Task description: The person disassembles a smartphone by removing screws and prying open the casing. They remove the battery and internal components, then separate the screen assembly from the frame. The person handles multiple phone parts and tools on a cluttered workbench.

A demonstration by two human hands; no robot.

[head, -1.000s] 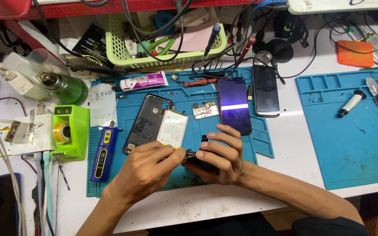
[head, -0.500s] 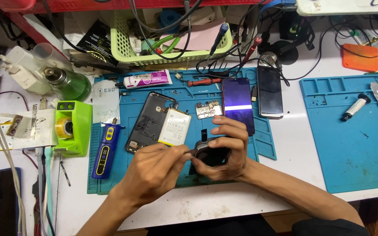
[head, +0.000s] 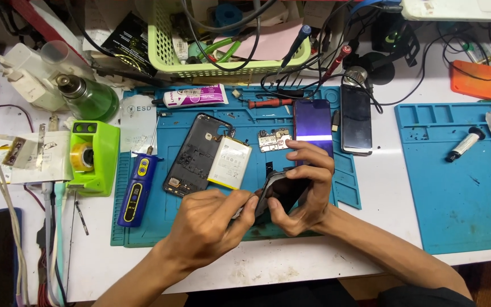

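Hands working a dark phone frame (head: 282, 193) over blue mat (head: 143, 227).
Right hand (head: 308, 193) grips frame tilted; left hand (head: 211, 222) fingers pinched at its lower edge, tool unclear.

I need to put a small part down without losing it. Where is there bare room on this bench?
The right blue mat is bare below the small tube. The white table shows between the mats. It is crowded around the green basket and cables.

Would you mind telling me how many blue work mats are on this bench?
2. One mat lies under both hands, carrying the phone parts; the other mat sits to the right, cut off by the picture's edge. None seems hidden.
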